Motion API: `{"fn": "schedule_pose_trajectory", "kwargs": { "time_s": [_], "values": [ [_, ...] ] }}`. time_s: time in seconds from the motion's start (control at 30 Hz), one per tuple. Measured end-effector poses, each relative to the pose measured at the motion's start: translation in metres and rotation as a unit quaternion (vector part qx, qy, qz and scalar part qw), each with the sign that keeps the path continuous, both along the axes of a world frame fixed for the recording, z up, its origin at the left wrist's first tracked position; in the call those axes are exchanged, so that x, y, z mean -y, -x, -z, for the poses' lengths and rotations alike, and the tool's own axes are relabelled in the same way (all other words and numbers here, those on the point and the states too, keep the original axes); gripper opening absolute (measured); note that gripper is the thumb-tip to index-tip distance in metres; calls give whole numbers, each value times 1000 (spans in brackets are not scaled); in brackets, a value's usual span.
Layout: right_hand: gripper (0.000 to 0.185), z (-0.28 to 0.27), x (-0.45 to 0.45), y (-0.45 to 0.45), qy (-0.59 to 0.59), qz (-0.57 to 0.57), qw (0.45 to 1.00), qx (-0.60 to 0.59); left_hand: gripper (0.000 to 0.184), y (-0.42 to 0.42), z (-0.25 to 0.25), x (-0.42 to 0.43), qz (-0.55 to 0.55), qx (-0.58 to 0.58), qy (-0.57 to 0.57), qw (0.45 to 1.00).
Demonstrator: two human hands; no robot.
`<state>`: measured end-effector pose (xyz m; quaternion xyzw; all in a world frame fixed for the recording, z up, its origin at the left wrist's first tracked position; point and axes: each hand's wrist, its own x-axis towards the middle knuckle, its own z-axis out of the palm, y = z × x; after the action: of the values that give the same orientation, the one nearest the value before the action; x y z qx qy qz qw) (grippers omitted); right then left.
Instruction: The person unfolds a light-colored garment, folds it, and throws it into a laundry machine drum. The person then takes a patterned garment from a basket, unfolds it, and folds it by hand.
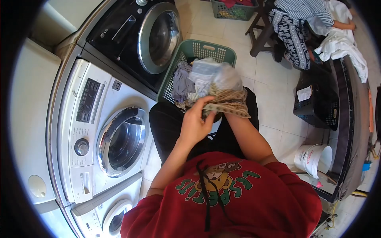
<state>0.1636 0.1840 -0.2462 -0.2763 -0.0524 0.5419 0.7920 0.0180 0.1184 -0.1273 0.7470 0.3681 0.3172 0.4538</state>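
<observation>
A patterned brown and cream garment (230, 99), with a pale, motion-blurred upper part, is held above my lap. My left hand (196, 123) pinches its hem between thumb and fingers. My right forearm (248, 137) runs into the cloth opening, so the hand and its fingers are hidden inside the garment. Just beyond both hands is a green laundry basket (224, 51) with perforated sides. It holds rumpled clothes, among them a grey cloth (183, 79) and a light blue and white cloth (202, 73).
On the left are a white front-loading washing machine (85, 158) and a black one (115, 47) with a round door. At the upper right a person in a striped top (301, 12) handles white cloth (345, 47). A white bucket (307, 160) and a black basket (313, 111) stand right.
</observation>
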Motion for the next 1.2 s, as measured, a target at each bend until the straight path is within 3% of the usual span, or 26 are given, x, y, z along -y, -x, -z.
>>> {"fn": "schedule_pose_trajectory", "kwargs": {
  "time_s": [0.17,0.23,0.3,0.4,0.47,0.53,0.63,0.8,0.9,1.03,1.07,1.13,1.17,1.2],
  "values": [
    [33,-3,59,43,60,-80,987,-122,32,12,32,-20,-113,-32,-3,993],
    [33,1,77,65,100,-164,978,83,30,16,42,-24,-159,-65,-70,983],
    [33,4,88,79,133,-243,919,282,29,21,49,-24,-202,-101,-135,965],
    [27,-14,81,52,109,-270,920,264,25,15,52,-25,-185,-29,-148,971],
    [24,2,75,32,-52,-287,948,126,22,7,53,-25,-170,50,-161,971],
    [27,-43,69,28,-82,-242,967,23,20,1,51,-18,-167,39,-137,976],
    [28,-88,69,16,-60,-200,978,4,17,-3,49,-7,-141,-3,-65,988],
    [37,-104,73,-2,-92,-145,985,-19,13,8,92,-14,-70,-131,-106,983],
    [39,-102,69,-9,-36,-129,989,57,9,18,95,-23,-128,-133,-41,982],
    [45,-81,69,-17,142,-114,964,195,10,40,78,-54,-327,-5,-82,941],
    [45,-71,73,-14,141,-116,964,195,10,45,84,-62,-330,-5,-83,940],
    [65,-53,87,-3,188,-231,906,301,10,56,100,-76,-425,27,-89,900],
    [69,-64,94,3,198,-315,873,315,4,71,93,-70,-306,198,80,928],
    [72,-75,102,8,206,-395,834,326,5,84,86,-63,-164,354,243,888]
  ]
}}
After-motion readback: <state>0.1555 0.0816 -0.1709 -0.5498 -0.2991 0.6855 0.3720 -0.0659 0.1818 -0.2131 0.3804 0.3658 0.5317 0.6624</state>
